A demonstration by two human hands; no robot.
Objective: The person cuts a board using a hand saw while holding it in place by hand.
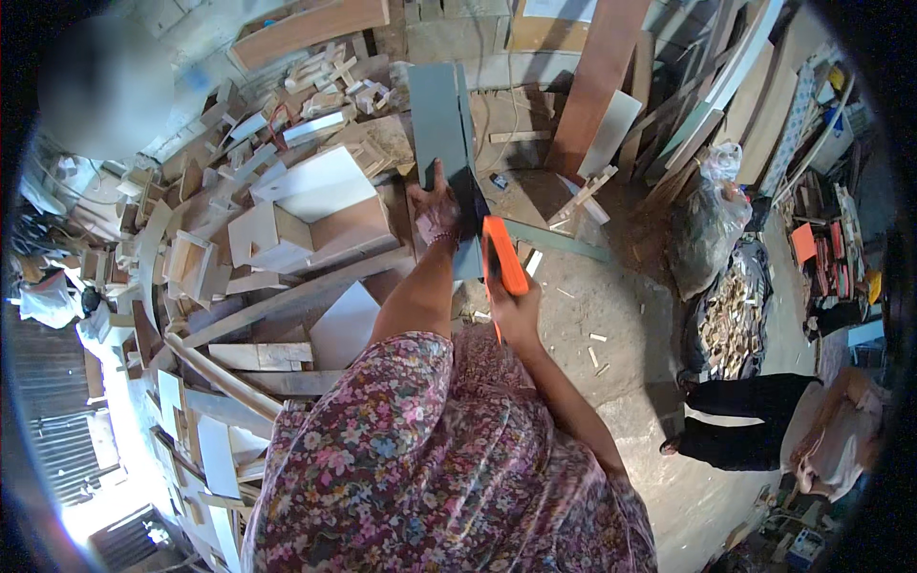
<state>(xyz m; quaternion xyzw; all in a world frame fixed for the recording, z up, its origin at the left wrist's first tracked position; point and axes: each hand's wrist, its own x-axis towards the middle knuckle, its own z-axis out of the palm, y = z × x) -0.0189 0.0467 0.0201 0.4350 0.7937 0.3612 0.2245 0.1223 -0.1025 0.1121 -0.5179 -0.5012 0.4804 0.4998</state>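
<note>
A long grey-green board point(435, 100) stretches away in front of me. My left hand point(437, 212) presses down on it and grips it, with one finger stretched along its face. In my right hand point(516, 313) is a handsaw point(506, 256), held by its bright orange handle. Its dark blade points toward the board's right side, close to my left hand; shadow hides where blade and board meet. A narrow grey-green strip point(559, 239) sticks out to the right from beneath the work.
White and brown wooden boxes point(325, 186) and offcuts crowd the left. Tall planks point(602, 86) lean at the back right. A plastic bag point(707, 229) and a sack of wood scraps point(734, 325) stand on the right. A person in black trousers point(745, 425) is at lower right.
</note>
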